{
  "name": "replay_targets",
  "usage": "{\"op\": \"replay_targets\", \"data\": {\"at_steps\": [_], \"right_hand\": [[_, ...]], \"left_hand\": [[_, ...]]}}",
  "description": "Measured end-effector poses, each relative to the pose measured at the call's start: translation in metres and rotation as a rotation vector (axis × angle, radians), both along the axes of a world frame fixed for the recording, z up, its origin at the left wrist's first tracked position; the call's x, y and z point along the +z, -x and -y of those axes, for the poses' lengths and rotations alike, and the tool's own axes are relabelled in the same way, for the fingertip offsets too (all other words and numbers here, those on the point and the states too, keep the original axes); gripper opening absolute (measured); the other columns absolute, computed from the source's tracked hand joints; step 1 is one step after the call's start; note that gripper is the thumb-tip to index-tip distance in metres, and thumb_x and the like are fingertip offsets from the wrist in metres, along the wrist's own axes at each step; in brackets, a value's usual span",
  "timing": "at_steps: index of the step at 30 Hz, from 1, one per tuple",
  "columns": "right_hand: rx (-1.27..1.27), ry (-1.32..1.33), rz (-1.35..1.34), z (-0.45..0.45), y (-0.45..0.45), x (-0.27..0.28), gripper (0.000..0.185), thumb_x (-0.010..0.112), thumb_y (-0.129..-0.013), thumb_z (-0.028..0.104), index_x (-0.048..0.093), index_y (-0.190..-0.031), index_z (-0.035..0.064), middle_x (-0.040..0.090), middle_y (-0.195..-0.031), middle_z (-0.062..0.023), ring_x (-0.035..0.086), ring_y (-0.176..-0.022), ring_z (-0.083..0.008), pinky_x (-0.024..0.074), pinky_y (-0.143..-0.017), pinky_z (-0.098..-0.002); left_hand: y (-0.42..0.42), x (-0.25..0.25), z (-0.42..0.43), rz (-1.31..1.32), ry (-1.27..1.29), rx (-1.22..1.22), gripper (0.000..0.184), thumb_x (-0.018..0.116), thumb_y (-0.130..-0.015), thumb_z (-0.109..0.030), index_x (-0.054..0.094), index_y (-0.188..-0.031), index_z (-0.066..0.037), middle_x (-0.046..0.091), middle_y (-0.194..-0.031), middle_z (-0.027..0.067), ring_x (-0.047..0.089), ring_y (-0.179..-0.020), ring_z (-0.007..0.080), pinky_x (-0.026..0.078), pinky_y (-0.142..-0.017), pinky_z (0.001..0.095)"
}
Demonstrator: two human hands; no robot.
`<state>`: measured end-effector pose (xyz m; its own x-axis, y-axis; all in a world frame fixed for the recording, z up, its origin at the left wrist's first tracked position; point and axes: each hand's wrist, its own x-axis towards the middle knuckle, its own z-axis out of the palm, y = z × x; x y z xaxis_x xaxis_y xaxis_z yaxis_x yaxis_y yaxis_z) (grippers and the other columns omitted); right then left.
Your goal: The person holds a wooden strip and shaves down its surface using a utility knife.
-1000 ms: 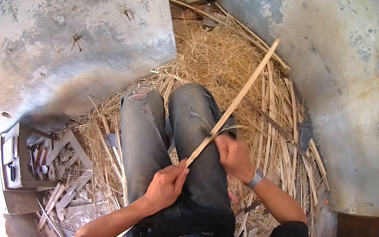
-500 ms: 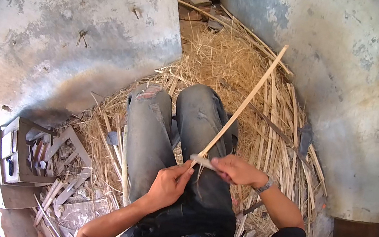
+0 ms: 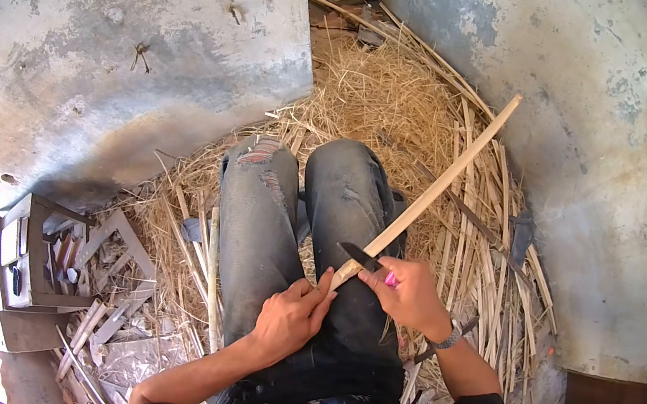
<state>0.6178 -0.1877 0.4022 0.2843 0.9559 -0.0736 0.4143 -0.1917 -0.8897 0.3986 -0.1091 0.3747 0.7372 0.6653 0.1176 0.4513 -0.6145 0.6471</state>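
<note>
My left hand (image 3: pixel 290 315) is closed around the lower end of a pale bamboo strip (image 3: pixel 450 176), above my right thigh. The strip slants up and to the right, its far end beyond my knee. In my right hand (image 3: pixel 407 297) is a knife (image 3: pixel 360 256) with a dark blade and a bit of pink showing at the handle. Its blade lies across the strip, just beyond my left fingers. A watch sits on my right wrist.
Curly shavings (image 3: pixel 380 84) cover the floor ahead. Long bamboo strips (image 3: pixel 488 287) lie along the right wall. At left stands a small wooden frame box (image 3: pixel 29 299) beside broken scraps (image 3: pixel 129 281). Worn walls (image 3: pixel 156 32) rise on both sides.
The strip has swung to the right and turned to show a broader face. The knife has turned, its dark blade now plain across the strip. My left hand keeps its hold.
</note>
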Motion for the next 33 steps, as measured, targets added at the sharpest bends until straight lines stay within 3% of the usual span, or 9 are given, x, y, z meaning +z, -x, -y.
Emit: {"op": "replay_targets", "data": {"at_steps": [2,5,7,11,14,16,19,25,33], "right_hand": [[0.059,-0.081,0.094,0.005,0.006,-0.009,0.018,0.078,-0.090,0.018,0.072,-0.093,0.0011,0.065,-0.065,-0.0172,0.064,-0.054,-0.0311,0.0466,-0.052,-0.0380],[0.346,-0.074,-0.021,0.022,0.023,0.021,0.015,0.077,-0.089,0.014,0.068,-0.088,0.0013,0.063,-0.064,-0.0182,0.063,-0.057,-0.0385,0.0457,-0.053,-0.0414],[0.334,-0.039,-0.048,0.029,0.019,0.030,0.018,0.078,-0.089,0.017,0.067,-0.086,0.0025,0.063,-0.065,-0.0198,0.064,-0.057,-0.0378,0.0465,-0.055,-0.0432],[-0.330,0.054,0.273,0.042,-0.072,-0.003,0.036,0.080,-0.093,0.033,0.069,-0.091,-0.0005,0.067,-0.068,-0.0199,0.066,-0.063,-0.0377,0.0494,-0.060,-0.0432],[-0.733,-0.097,0.923,0.044,-0.114,-0.001,0.038,0.071,-0.103,0.036,0.073,-0.108,-0.0013,0.060,-0.065,-0.0106,0.054,-0.055,-0.0193,0.0421,-0.054,-0.0374],[-0.730,-0.035,0.591,0.043,-0.120,0.001,0.046,0.062,-0.107,0.043,0.069,-0.098,-0.0019,0.065,-0.073,-0.0162,0.060,-0.065,-0.0291,0.0477,-0.062,-0.0404],[-0.588,-0.176,0.389,0.023,-0.120,-0.035,0.044,0.057,-0.110,0.039,0.068,-0.097,-0.0014,0.060,-0.069,-0.0168,0.052,-0.060,-0.0297,0.0435,-0.059,-0.0404],[-0.635,-0.294,0.494,-0.029,-0.145,-0.075,0.041,0.056,-0.111,0.031,0.060,-0.087,-0.0018,0.044,-0.062,-0.0156,0.041,-0.056,-0.0260,0.0348,-0.055,-0.0424],[-0.680,-0.333,0.574,-0.063,-0.208,-0.075,0.046,0.055,-0.111,0.031,0.060,-0.079,-0.0021,0.045,-0.058,-0.0149,0.044,-0.053,-0.0242,0.0354,-0.055,-0.0408]], "left_hand": [[-0.001,-0.002,-0.002,0.057,0.033,-0.011,0.041,0.075,-0.097,-0.014,0.068,-0.136,-0.004,0.056,-0.073,0.0136,0.061,-0.061,0.0308,0.051,-0.059,0.0430],[0.000,-0.010,-0.011,0.168,0.115,-0.052,0.041,0.074,-0.097,-0.013,0.068,-0.136,-0.003,0.058,-0.073,0.0150,0.059,-0.060,0.0311,0.050,-0.060,0.0425],[0.003,-0.008,-0.010,0.160,0.148,-0.046,0.041,0.074,-0.097,-0.013,0.068,-0.136,-0.003,0.058,-0.072,0.0154,0.059,-0.060,0.0312,0.050,-0.060,0.0422],[0.009,0.004,-0.006,0.109,0.107,-0.006,0.042,0.076,-0.096,-0.015,0.070,-0.136,-0.004,0.059,-0.073,0.0138,0.059,-0.059,0.0296,0.050,-0.059,0.0417],[0.024,0.011,0.000,-0.007,-0.022,0.009,0.043,0.078,-0.095,-0.018,0.071,-0.136,-0.007,0.057,-0.073,0.0101,0.060,-0.058,0.0272,0.051,-0.056,0.0415],[0.033,0.013,0.005,-0.046,-0.054,0.010,0.044,0.079,-0.094,-0.019,0.071,-0.136,-0.009,0.057,-0.073,0.0085,0.059,-0.056,0.0259,0.051,-0.054,0.0412],[0.050,0.012,0.008,-0.104,-0.109,-0.007,0.046,0.080,-0.093,-0.021,0.071,-0.137,-0.011,0.057,-0.073,0.0063,0.059,-0.053,0.0238,0.050,-0.051,0.0406],[0.088,0.011,0.012,-0.151,-0.156,0.016,0.047,0.083,-0.091,-0.019,0.072,-0.136,-0.011,0.057,-0.072,0.0053,0.058,-0.051,0.0215,0.049,-0.048,0.0390],[0.123,0.012,0.009,-0.181,-0.152,0.058,0.045,0.084,-0.089,-0.016,0.074,-0.133,-0.011,0.057,-0.071,0.0062,0.057,-0.049,0.0218,0.048,-0.048,0.0386]]}}
